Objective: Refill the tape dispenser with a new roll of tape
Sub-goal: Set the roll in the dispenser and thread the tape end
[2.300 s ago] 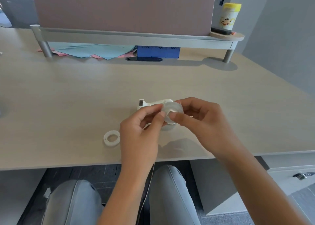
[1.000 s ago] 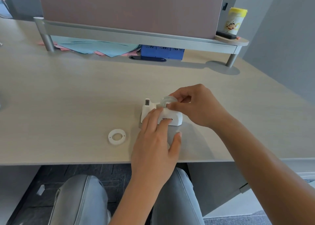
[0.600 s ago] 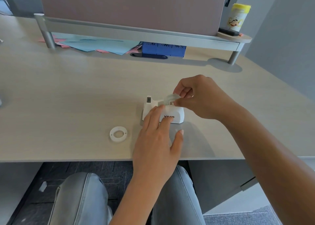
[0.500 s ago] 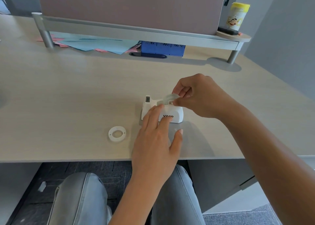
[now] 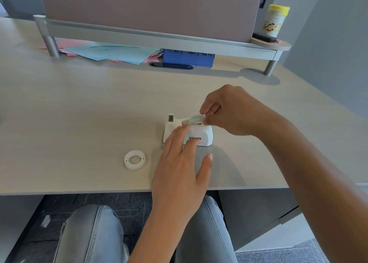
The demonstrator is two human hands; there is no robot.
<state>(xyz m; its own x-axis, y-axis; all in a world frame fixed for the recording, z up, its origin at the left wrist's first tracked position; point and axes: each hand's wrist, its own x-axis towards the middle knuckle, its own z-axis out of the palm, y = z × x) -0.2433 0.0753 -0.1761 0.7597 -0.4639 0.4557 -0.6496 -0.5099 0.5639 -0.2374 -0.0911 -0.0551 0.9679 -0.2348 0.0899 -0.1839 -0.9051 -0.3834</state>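
Your left hand (image 5: 179, 169) flat, fingers spread, steadying tape dispenser (image 5: 201, 136) near counter (image 5: 79, 113) front edge; right hand (image 5: 229, 111) pinching tape roll (image 5: 196, 119) above it.

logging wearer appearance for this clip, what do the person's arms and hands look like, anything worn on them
Both arms are bare as far as the frame shows them: no sleeves in view. The left hand and right hand carry no gloves, rings, watch or bands that can be seen. Fingernails are short and unpainted. Grey jeans cover the legs below the desk.
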